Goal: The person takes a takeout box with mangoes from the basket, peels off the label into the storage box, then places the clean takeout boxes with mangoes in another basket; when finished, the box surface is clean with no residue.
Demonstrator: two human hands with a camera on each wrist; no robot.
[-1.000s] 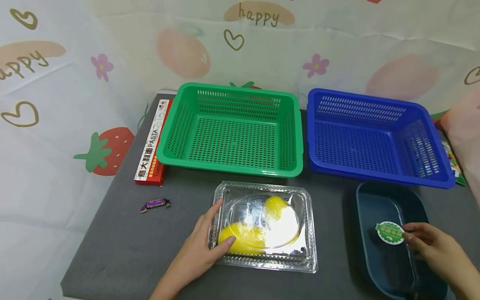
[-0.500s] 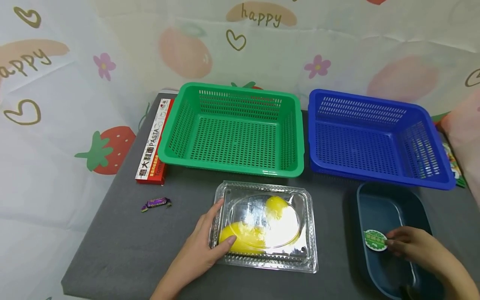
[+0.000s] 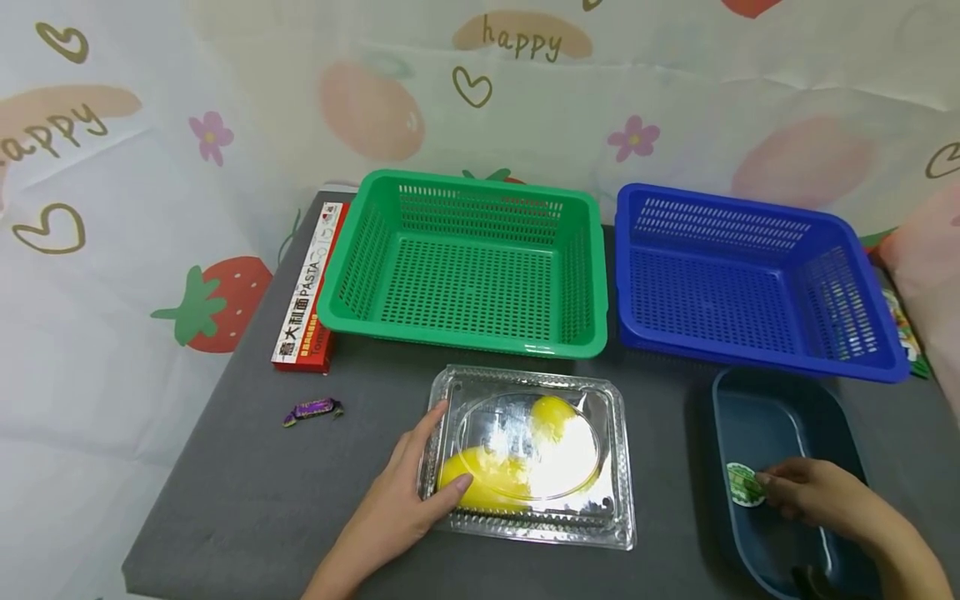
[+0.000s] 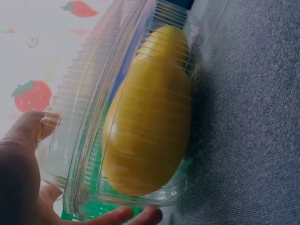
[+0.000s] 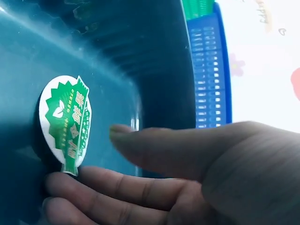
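Note:
My left hand (image 3: 401, 492) grips the left side of a clear lidded plastic container (image 3: 617, 467), thumb on the lid and fingers along its side. Smooth yellow fruit (image 4: 145, 126) shows through the plastic; glare hides part of it from above. Over the dark blue-green basin (image 3: 821, 408) my right hand (image 3: 817, 496) reaches in. A round green-and-white paper label (image 5: 65, 122) lies by its fingertips, near the basin's inner surface. In the right wrist view the thumb stands apart from the label, and the index fingertip is at the label's lower edge.
A green perforated basket (image 3: 465, 337) and a blue one (image 3: 765, 358) stand behind. At left are a red-and-white pasta box (image 3: 303, 300) and a purple-wrapped candy (image 3: 313, 409). Part of a colourful packet (image 3: 903, 329) shows at far right. A printed cloth hangs behind the table.
The right hand has moved left and slightly down inside the basin along with the label, and its thumb now stands off the label. The left hand keeps its place on the container.

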